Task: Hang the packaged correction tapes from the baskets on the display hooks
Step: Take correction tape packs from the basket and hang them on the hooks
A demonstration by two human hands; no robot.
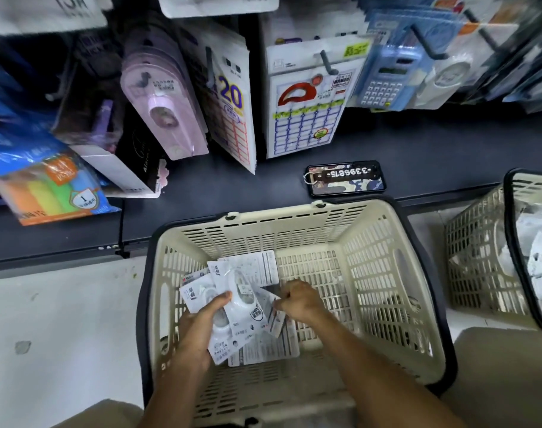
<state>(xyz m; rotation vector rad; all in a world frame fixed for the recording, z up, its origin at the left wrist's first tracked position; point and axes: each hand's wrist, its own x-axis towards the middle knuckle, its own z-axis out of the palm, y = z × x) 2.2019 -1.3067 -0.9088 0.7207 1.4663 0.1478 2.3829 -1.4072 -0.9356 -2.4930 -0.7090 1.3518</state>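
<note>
Second basket [480, 257] off to the right of the hands is cut off at the frame edge, contents just a white blur. In the cream basket [371, 257], the left hand [201, 322] grips a fanned stack of correction tape packs [242, 304], thumb curled over the top; white cards, print too small to read. The right hand [297, 299] pinches one pack's edge. Beyond the hands, a phone [345, 179] tag reads 3396815 upside down.

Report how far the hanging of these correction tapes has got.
Done: the cream plastic basket is nearly emptied; pink correction tapes hang on a hook above. In hand: the left hand holds a fan of white packaged tapes while the right hand pinches another pack. Left: hanging these, plus packs in the second basket.
</note>
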